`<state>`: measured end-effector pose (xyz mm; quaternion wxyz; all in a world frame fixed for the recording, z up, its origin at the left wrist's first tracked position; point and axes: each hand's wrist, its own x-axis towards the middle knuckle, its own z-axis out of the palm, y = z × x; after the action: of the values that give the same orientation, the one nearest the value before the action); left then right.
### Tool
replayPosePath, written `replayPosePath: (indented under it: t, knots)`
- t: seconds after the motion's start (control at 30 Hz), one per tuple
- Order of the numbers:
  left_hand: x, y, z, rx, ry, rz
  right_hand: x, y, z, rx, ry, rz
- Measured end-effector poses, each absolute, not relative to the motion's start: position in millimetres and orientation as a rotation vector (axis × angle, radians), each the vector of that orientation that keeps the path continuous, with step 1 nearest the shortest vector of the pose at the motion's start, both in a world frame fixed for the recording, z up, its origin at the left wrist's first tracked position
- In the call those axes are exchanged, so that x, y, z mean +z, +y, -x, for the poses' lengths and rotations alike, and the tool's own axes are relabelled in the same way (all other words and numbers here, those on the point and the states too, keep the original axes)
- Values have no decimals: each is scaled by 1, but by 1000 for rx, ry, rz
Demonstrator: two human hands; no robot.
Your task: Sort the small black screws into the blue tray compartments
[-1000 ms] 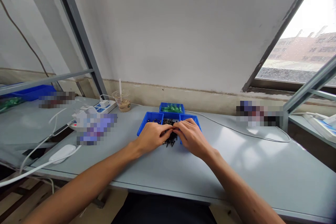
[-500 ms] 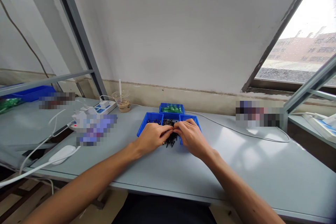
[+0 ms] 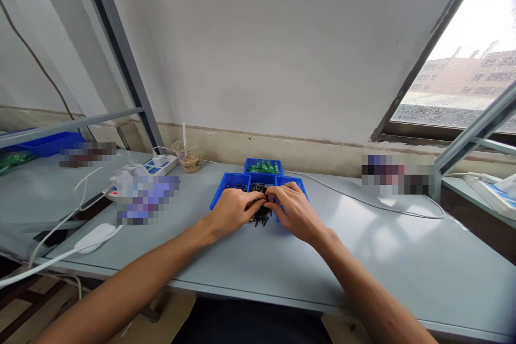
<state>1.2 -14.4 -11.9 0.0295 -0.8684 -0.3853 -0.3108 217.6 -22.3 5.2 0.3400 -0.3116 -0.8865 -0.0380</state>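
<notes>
Over a pile of small black screws point(image 3: 264, 219), my left hand point(image 3: 231, 209) and my right hand point(image 3: 294, 209) meet at the fingertips. Thumb and forefinger of the left are pinched together. The right hand's fingers are bent in a pinch beside it; whatever sits between the fingertips is too small and hidden to name. Both hands rest close to a blue divided tray point(image 3: 218, 191), which they partly cover. Small dark metal parts lie in its left and middle compartments. Behind stands a blue bin point(image 3: 246, 167) holding small green packets point(image 3: 264, 166).
A plastic cup point(image 3: 188, 157) with a straw stands at the back left, near a white power strip point(image 3: 165, 165). A white plug-like device point(image 3: 95, 238) with cables lies at the left. A grey cable point(image 3: 355, 199) crosses the right side. Metal posts point(image 3: 121, 54) rise at both sides.
The right hand's fingertips have shifted and parted slightly from the left's. The left hand stays almost still.
</notes>
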Motion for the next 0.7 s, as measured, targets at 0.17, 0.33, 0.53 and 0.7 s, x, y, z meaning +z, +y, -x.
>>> replayPosePath:
  t: [0.17,0.33,0.53,0.7]
  knots:
    - [-13,-13,-1,-968,-1191,2672,4,-21,-217,-137,-2306,791]
    - [-13,-13,-1,-955,-1204,2685,2,-20,-218,-159,-2314,792]
    - [-8,-16,-2,-957,-1236,2707,1,-19,-219,-168,-2304,799]
    - [-7,-16,-3,-966,-1278,2710,0,-17,-220,-173,-2271,792]
